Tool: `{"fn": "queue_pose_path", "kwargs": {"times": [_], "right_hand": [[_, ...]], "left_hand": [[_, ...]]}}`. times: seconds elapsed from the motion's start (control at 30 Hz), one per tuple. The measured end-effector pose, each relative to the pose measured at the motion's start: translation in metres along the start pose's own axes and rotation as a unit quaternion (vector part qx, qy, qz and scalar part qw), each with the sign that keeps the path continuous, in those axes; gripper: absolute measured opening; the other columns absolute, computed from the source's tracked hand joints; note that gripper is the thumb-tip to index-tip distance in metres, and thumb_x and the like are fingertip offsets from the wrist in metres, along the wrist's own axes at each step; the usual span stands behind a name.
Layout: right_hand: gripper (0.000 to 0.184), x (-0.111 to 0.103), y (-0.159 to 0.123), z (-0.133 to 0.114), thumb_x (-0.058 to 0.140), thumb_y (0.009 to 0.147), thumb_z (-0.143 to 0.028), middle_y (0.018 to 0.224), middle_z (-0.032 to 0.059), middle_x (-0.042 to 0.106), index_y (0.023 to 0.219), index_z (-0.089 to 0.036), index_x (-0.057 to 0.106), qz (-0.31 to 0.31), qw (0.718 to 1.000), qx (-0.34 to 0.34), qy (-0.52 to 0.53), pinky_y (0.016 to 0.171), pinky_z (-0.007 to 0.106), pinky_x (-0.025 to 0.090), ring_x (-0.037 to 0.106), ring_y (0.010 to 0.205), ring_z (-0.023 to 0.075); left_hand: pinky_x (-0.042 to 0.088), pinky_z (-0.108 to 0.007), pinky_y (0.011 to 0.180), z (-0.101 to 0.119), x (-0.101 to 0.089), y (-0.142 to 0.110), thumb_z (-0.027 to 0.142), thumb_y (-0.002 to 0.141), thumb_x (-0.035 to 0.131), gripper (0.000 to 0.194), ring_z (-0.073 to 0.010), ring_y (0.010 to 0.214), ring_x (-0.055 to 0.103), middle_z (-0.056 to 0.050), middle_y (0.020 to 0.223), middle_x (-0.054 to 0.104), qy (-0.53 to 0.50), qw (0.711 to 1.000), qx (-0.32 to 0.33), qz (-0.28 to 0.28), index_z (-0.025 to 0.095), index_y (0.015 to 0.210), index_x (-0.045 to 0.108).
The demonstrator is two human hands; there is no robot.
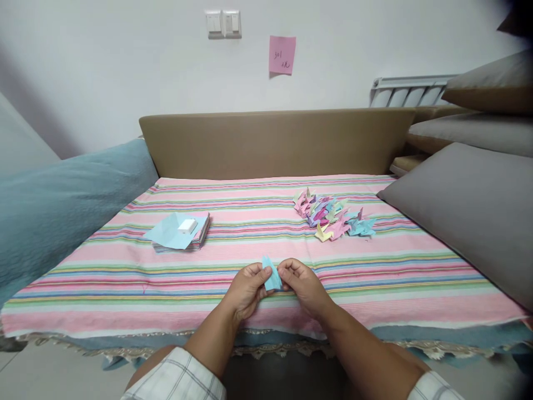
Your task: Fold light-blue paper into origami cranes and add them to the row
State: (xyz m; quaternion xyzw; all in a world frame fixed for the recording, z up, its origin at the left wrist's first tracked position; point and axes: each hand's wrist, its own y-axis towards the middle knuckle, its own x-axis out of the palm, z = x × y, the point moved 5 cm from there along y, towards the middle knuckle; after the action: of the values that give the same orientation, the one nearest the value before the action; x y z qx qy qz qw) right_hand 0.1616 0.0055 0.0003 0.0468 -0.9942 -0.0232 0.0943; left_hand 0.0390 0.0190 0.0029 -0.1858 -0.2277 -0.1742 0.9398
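A small folded piece of light blue paper [272, 278] is held up between my two hands, above the front part of a striped cloth. My left hand [249, 289] pinches it from the left, with the thumb lying across its face. At its right edge, the thumb and fingers of my right hand [300, 284] close on the paper. Beyond my hands to the right lies a heap of folded paper cranes [328, 215] in pink, purple, yellow, green and blue. Left of my hands is a stack of paper sheets [172, 233], a light blue one on top, with a small white block [187, 226] resting on it.
The striped cloth [233, 200] covers the sofa seat. A brown backrest [275, 144] stands behind it, a blue-covered armrest [79, 194] on the left, and grey cushions [466, 200] on the right. On the wall hang a pink note [282, 54] and light switches [224, 24].
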Motion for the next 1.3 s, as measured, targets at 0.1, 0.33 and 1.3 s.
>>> {"fn": "queue_pose_path", "kwargs": {"times": [0.1,0.33,1.3], "right_hand": [[0.036,0.001,0.001,0.003,0.068,0.068,-0.050,0.062,-0.0049,0.047,0.079,-0.019,0.055,-0.007,1.000,0.009,0.017,0.055,0.023,0.038,0.043,0.055,0.0087],[0.034,0.002,0.001,0.010,0.069,0.068,-0.047,0.062,-0.0052,0.046,0.084,-0.019,0.057,-0.023,0.997,0.028,0.063,0.055,0.022,0.038,0.043,0.055,0.0080],[0.004,-0.010,-0.010,-0.036,0.059,0.081,-0.024,0.089,0.0057,0.062,0.084,-0.022,0.059,-0.011,0.896,-0.289,-0.338,0.080,0.034,0.046,0.056,0.089,0.0189]], "left_hand": [[0.049,-0.018,0.052,-0.001,0.001,-0.001,0.035,0.056,0.082,0.036,-0.0085,0.054,0.059,-0.001,0.061,0.063,-0.002,1.000,-0.007,-0.005,0.010,0.071,0.061],[0.049,-0.019,0.055,0.000,0.006,-0.003,0.041,0.058,0.080,0.041,-0.0123,0.060,0.062,-0.005,0.065,0.065,0.006,0.998,-0.013,-0.069,0.009,0.079,0.066],[0.033,-0.020,0.048,0.000,-0.003,0.000,0.047,0.053,0.079,0.039,-0.0069,0.048,0.038,0.003,0.049,0.046,0.182,0.983,0.024,-0.031,0.012,0.057,0.063]]}}
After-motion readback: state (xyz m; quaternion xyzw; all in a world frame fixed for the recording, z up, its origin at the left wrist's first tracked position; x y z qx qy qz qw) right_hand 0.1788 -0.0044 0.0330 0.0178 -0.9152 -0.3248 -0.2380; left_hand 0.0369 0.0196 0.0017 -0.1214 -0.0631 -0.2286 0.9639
